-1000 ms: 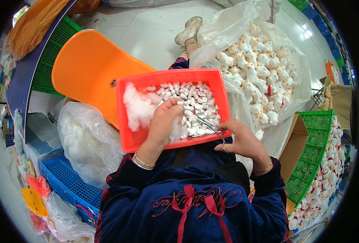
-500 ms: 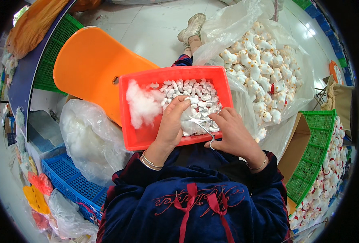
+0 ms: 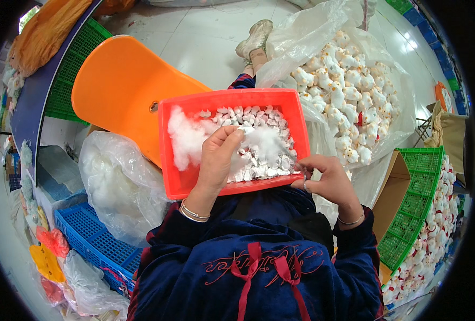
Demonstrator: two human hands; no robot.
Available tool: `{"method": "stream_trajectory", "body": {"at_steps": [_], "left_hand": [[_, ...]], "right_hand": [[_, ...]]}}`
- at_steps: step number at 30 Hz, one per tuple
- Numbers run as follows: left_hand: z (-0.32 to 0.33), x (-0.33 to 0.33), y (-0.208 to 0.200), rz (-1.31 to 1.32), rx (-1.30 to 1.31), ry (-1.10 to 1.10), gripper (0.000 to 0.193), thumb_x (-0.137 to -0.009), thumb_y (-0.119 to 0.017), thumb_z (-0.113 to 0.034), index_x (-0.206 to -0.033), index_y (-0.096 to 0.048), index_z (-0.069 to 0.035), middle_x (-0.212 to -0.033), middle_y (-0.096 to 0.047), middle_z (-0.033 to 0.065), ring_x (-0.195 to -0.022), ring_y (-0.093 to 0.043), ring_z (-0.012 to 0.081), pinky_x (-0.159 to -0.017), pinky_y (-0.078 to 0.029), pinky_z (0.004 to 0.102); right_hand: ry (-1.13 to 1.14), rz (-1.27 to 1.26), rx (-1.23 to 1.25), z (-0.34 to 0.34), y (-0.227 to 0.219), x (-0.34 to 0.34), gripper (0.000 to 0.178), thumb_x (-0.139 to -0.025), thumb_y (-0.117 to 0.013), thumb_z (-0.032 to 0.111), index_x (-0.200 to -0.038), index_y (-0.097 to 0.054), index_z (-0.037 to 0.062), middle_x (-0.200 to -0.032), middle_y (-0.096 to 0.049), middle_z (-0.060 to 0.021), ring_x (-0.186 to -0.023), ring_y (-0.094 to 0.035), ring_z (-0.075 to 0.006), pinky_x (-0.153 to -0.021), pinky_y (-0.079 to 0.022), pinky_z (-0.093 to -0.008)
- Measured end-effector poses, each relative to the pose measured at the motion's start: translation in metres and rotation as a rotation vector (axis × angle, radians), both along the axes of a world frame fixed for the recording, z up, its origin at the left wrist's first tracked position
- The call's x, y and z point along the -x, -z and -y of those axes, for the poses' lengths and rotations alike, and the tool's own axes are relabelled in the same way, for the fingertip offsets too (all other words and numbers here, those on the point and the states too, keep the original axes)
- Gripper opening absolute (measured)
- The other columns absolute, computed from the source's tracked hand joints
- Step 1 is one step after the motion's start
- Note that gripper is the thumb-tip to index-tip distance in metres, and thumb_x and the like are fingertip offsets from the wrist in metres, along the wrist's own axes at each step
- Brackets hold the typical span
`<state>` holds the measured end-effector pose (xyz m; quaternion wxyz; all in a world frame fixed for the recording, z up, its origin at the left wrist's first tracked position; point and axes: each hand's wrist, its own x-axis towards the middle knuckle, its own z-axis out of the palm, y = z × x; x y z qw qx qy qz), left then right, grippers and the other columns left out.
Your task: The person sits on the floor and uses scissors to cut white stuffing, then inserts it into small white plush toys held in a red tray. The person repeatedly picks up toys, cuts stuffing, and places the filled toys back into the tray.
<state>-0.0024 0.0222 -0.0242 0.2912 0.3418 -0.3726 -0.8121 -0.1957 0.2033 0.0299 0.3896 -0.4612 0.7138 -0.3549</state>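
Over the red plastic tub (image 3: 232, 94), my left hand (image 3: 216, 158) pinches a small white fabric piece (image 3: 245, 130) between thumb and fingertips. Just right of that piece sits a loose tuft of white stuffing (image 3: 267, 145); whether they are joined I cannot tell. My right hand (image 3: 328, 181), at the tub's right rim, is closed on the scissors (image 3: 303, 170), their blades blurred and pointing up and left into the tub. Many small white stuffed pieces (image 3: 237, 113) fill the tub's right part. A larger clump of stuffing (image 3: 186, 139) lies at its left.
Beyond the tub at left stands an orange chair (image 3: 127, 91). A clear bag of stuffing (image 3: 122, 182) and a blue crate (image 3: 95, 230) are at my left. At right are an open bag of white plush toys (image 3: 350, 96), a cardboard box (image 3: 390, 187) and a green crate (image 3: 416, 198).
My right hand has drawn back right with the scissors, away from my left fingers. Stuffing now shows spread beside the pinched piece. My left hand has shifted slightly left.
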Motion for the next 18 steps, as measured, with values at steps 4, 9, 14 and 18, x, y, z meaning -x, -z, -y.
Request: {"method": "stream_trajectory", "body": {"at_steps": [4, 9, 14, 18], "left_hand": [[0.001, -0.004, -0.009, 0.213, 0.299, 0.159, 0.011, -0.095, -0.069, -0.010, -0.094, -0.070, 0.000, -0.094, -0.065, -0.0010, -0.083, -0.058, 0.0049, -0.076, -0.048, 0.0211], [-0.003, -0.005, -0.004, 0.244, 0.554, 0.206, 0.013, -0.093, -0.070, -0.010, -0.092, -0.068, 0.002, -0.092, -0.065, -0.0009, -0.082, -0.056, 0.0049, -0.075, -0.047, 0.0219], [-0.005, -0.006, -0.015, 0.297, 0.305, 0.268, 0.010, -0.093, -0.069, -0.009, -0.090, -0.068, 0.001, -0.086, -0.065, -0.0022, -0.078, -0.056, 0.0054, -0.074, -0.047, 0.0226], [-0.002, -0.003, -0.011, 0.172, 0.344, 0.172, 0.010, -0.097, -0.066, -0.010, -0.093, -0.068, -0.001, -0.085, -0.067, -0.0010, -0.074, -0.059, 0.0055, -0.069, -0.049, 0.0231]], "right_hand": [[0.034, -0.185, 0.048, -0.001, -0.006, 0.006, 0.031, -0.074, -0.085, 0.013, -0.100, -0.073, 0.0016, -0.077, -0.065, -0.0078, -0.073, -0.062, -0.0196, -0.070, -0.050, -0.0339], [-0.126, -0.400, 0.012, 0.001, -0.011, 0.001, 0.033, -0.073, -0.085, 0.019, -0.101, -0.073, 0.0059, -0.079, -0.066, -0.0078, -0.083, -0.064, -0.0285, -0.072, -0.051, -0.0408], [-0.124, -0.400, 0.002, 0.002, -0.012, 0.001, 0.033, -0.074, -0.085, 0.022, -0.102, -0.074, 0.0067, -0.078, -0.066, -0.0069, -0.083, -0.064, -0.0276, -0.072, -0.051, -0.0405], [-0.094, -0.367, 0.005, 0.002, -0.007, 0.000, 0.032, -0.075, -0.085, 0.022, -0.100, -0.074, 0.0072, -0.078, -0.066, -0.0064, -0.082, -0.064, -0.0274, -0.071, -0.051, -0.0403]]}}
